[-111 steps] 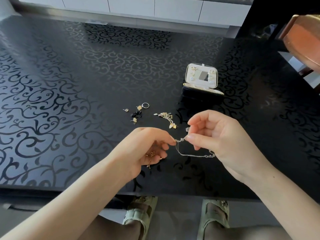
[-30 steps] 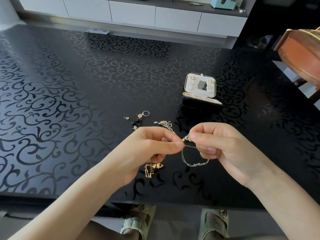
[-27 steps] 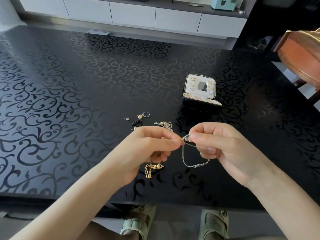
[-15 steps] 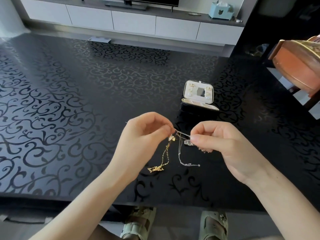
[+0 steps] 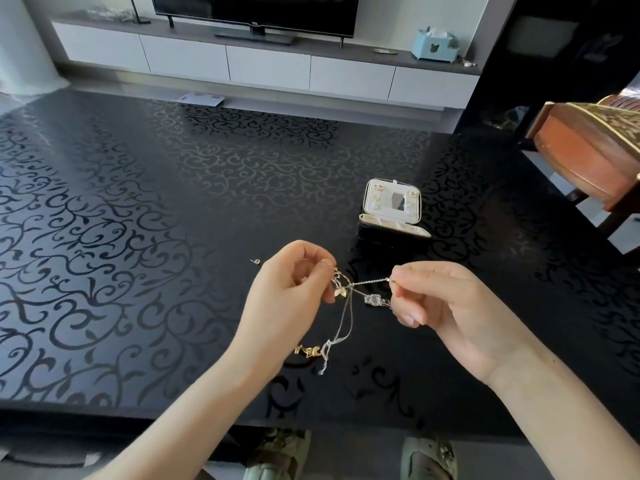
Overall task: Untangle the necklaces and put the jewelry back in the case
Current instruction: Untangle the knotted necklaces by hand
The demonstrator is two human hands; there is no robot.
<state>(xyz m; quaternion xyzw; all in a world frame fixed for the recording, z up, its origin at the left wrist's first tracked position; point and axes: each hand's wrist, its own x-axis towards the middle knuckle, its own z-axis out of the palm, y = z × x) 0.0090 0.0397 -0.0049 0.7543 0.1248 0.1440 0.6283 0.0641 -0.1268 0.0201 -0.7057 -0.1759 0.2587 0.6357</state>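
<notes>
The left hand [image 5: 294,296] has thumb and fingertips closed on the gold necklace [image 5: 307,351], pinching it just left of the knot [image 5: 350,287]. The right hand [image 5: 440,306] pinches the end of the silver chain [image 5: 370,281] between thumb and forefinger, its other fingers curled under. Between the 2 hands a short run of silver chain is drawn taut. Below it a clear pendant [image 5: 371,299] hangs beside the right fingers. From the knot, thin strands drop to a cluster of gold charms and a loose silver tail near the table [image 5: 138,237]. Whether they touch the surface I cannot tell.

These chains look very light, limp and fine-linked, so they will slide through fingertips and could kink or snap under a hard tug. The better hold is probably right beside the knot on each side, with slack fed in to loosen the crossing, not a pull on the pendant or charms. Untangling seems to be the step in hand, with the 2 necklaces not yet apart.

Far right of the hands, the jewelry case [image 5: 391,216] stands open on the table, its lid raised with small pieces pinned inside. A single stud [image 5: 256,261] lies on the table just left of the left hand.
</notes>
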